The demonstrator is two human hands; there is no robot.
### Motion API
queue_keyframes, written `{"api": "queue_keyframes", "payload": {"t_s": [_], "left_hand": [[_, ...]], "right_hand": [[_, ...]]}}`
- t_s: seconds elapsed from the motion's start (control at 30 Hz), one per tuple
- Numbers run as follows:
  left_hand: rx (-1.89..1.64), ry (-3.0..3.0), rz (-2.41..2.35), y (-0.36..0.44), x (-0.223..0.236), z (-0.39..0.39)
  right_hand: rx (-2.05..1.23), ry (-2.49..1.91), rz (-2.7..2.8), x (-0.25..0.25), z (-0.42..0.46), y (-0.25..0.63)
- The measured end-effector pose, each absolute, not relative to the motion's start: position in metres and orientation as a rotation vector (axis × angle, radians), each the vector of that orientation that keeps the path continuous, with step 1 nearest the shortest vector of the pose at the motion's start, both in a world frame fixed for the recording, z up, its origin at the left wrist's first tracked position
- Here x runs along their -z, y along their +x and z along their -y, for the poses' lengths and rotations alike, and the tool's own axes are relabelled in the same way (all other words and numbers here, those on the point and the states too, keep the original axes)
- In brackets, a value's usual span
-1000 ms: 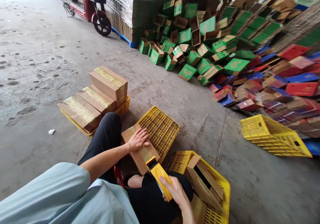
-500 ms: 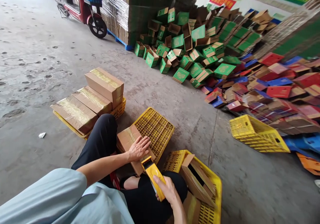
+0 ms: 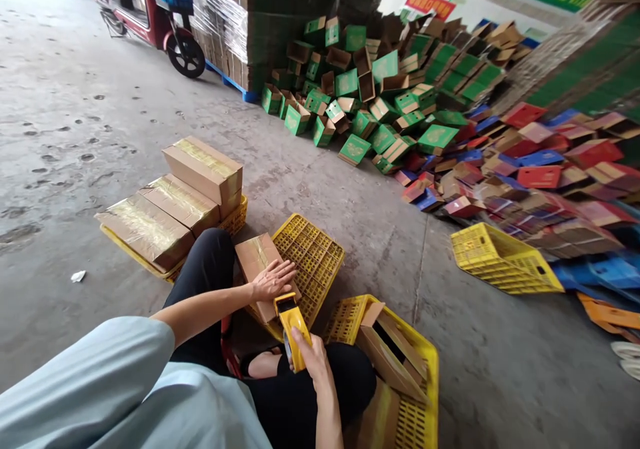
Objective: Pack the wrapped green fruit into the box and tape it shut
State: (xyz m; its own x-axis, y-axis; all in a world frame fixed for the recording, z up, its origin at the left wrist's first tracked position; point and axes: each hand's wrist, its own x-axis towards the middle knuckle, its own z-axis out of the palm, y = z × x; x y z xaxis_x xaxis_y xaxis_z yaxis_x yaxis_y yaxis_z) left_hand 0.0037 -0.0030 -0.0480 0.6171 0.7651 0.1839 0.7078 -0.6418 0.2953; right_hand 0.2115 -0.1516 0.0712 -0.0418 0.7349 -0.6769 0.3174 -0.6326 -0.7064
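My left hand [image 3: 274,279] lies flat with fingers stretched out on the top of a brown cardboard box [image 3: 257,254]. That box rests on an upturned yellow plastic crate [image 3: 320,252] in front of me. In my right hand [image 3: 311,355] is a yellow tape dispenser [image 3: 294,332], its head at the near end of the box, close to my left wrist. My right fingers are wrapped round its body. Shiny tape runs along the box top; much of the box's near part is hidden by my left hand and the dispenser.
At left, taped cartons [image 3: 150,225] fill another yellow crate [image 3: 135,257]. By my right knee, a yellow crate [image 3: 434,375] holds an open-topped box [image 3: 393,352]. A third crate [image 3: 505,259] lies to the right. Green boxes [image 3: 355,149] are heaped behind, near a scooter [image 3: 150,19].
My right hand and the tape dispenser have moved up and left, nearer the box. The left hand still lies on the box top. The whole view has shifted slightly.
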Motion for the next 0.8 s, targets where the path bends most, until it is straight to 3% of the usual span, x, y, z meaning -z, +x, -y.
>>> {"api": "queue_keyframes", "payload": {"t_s": [0.8], "left_hand": [[-0.398,2.677,-1.245,0.014,0.046,0.018]], "right_hand": [[-1.649,-1.977,1.149,-0.082,0.171,0.232]]}}
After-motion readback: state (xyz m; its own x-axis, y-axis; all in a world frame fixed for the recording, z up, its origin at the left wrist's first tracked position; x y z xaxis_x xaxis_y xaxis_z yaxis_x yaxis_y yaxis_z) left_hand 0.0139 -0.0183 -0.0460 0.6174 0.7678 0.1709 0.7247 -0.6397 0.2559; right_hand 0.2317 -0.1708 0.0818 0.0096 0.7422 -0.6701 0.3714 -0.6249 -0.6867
